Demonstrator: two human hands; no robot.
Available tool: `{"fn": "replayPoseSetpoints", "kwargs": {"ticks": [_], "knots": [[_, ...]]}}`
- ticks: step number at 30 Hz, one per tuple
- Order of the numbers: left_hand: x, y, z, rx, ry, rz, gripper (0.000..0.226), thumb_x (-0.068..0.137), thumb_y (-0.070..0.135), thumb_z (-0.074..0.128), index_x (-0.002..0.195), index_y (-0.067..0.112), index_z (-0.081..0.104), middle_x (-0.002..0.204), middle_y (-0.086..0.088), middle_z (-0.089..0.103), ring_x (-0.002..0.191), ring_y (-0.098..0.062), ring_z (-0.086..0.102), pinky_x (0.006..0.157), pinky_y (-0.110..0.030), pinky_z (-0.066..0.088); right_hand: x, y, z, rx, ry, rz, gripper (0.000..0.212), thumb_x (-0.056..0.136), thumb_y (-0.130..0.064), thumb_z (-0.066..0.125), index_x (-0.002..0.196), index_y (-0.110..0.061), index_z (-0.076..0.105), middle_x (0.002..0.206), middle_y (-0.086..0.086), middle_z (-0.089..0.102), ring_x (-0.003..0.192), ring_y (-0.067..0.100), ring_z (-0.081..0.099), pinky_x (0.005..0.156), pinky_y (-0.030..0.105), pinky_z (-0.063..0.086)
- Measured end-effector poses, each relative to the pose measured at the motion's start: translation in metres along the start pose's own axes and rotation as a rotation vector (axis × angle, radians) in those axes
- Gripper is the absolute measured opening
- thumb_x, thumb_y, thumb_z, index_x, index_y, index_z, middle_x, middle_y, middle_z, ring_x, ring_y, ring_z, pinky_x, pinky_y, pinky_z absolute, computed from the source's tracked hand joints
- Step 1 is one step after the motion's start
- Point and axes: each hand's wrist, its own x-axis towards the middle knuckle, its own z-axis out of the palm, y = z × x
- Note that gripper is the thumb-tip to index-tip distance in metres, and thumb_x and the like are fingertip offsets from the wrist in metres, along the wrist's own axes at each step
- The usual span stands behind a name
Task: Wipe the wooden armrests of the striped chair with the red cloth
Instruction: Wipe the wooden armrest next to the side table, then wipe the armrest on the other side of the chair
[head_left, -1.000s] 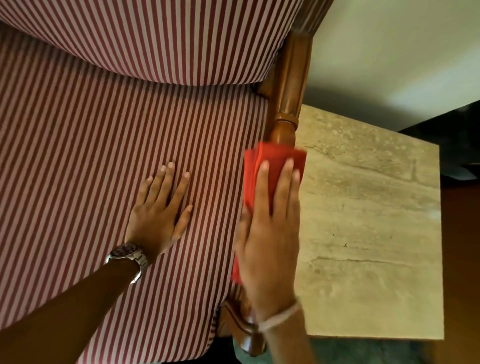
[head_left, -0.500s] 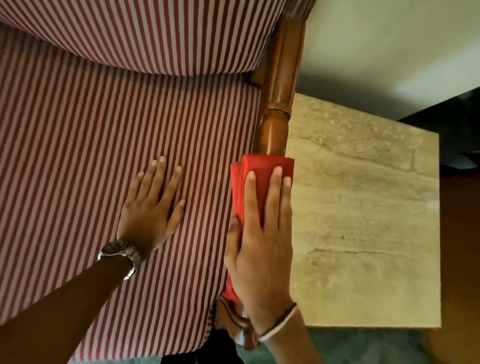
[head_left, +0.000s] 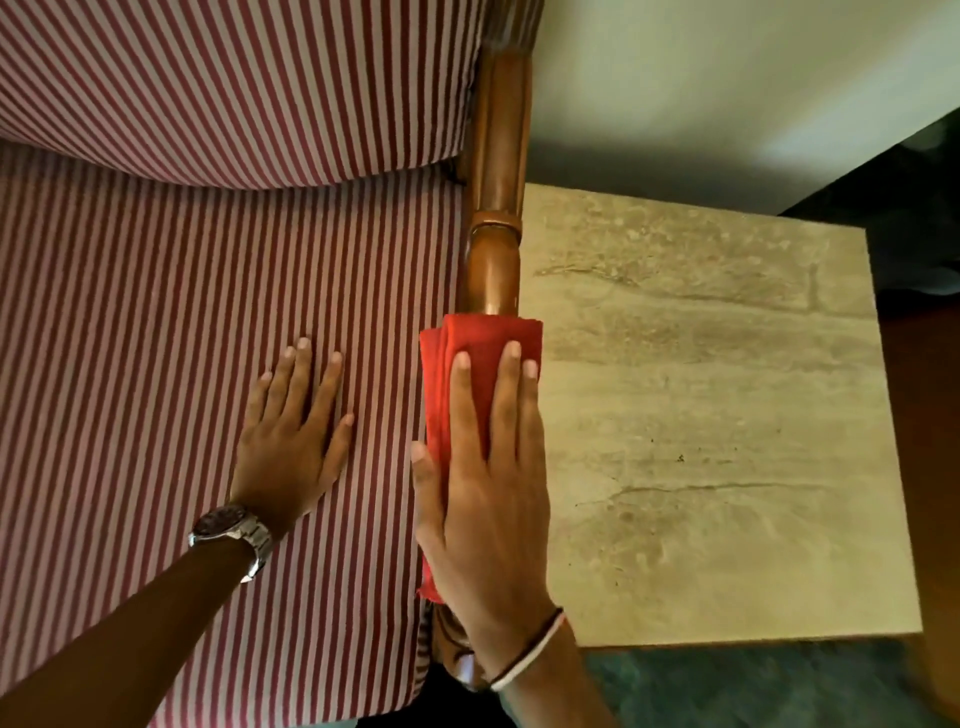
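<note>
The striped chair's seat (head_left: 156, 338) fills the left of the view, red and white stripes. Its right wooden armrest (head_left: 496, 208) runs from the backrest toward me. A folded red cloth (head_left: 467, 343) is draped over the armrest's near half. My right hand (head_left: 488, 493) lies flat on the cloth, fingers together, pressing it onto the wood. My left hand (head_left: 291, 441), with a wristwatch, rests flat on the seat cushion, fingers spread. The armrest's front scroll (head_left: 457, 654) shows below my right wrist.
A square beige stone-topped side table (head_left: 727, 415) stands right against the armrest. A pale wall (head_left: 727, 78) is behind it. Dark floor (head_left: 753, 686) shows at the lower right.
My right hand and the cloth have slid a little back along the armrest toward me, baring more wood. My left hand stays pressed on the seat.
</note>
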Motion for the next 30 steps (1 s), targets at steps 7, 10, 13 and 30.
{"fn": "replayPoseSetpoints", "kwargs": {"ticks": [7, 10, 13, 30], "knots": [[-0.032, 0.093, -0.092, -1.075, -0.073, -0.500, 0.047, 0.087, 0.069, 0.039, 0.126, 0.046, 0.054, 0.108, 0.001, 0.071, 0.093, -0.011, 0.071, 0.073, -0.025, 0.060, 0.021, 0.034, -0.037, 0.751, 0.136, 0.373, 0.048, 0.103, -0.042, 0.049, 0.150, -0.033, 0.040, 0.140, -0.017, 0.055, 0.127, -0.011, 0.053, 0.104, 0.019, 0.051], [-0.049, 0.138, -0.113, -1.257, -0.258, -0.627, 0.053, 0.067, 0.086, 0.056, 0.113, 0.060, 0.054, 0.104, 0.025, 0.070, 0.092, 0.006, 0.069, 0.059, -0.012, 0.057, 0.035, 0.041, -0.035, 0.852, -0.025, 0.423, 0.047, 0.101, -0.039, 0.053, 0.146, -0.029, 0.044, 0.120, -0.015, 0.065, 0.108, -0.005, 0.065, 0.093, 0.031, 0.060], [-0.049, 0.157, -0.113, -1.190, -0.164, -0.684, 0.048, 0.074, 0.057, 0.074, 0.117, 0.039, 0.062, 0.106, 0.016, 0.074, 0.092, 0.000, 0.071, 0.073, -0.025, 0.064, 0.040, 0.031, -0.020, 0.724, 0.010, 0.339, 0.037, 0.104, -0.038, 0.045, 0.133, -0.015, 0.054, 0.119, 0.000, 0.061, 0.113, 0.017, 0.062, 0.097, 0.036, 0.054], [-0.002, 0.045, -0.159, -1.278, 0.087, -0.452, 0.036, 0.087, 0.031, 0.071, 0.114, 0.013, 0.056, 0.103, -0.009, 0.071, 0.094, -0.028, 0.070, 0.087, -0.054, 0.056, 0.111, -0.091, -0.015, 0.468, 0.443, 0.073, 0.027, 0.106, -0.024, 0.049, 0.117, 0.000, 0.056, 0.105, 0.002, 0.063, 0.094, 0.007, 0.057, 0.081, 0.015, 0.040]]}}
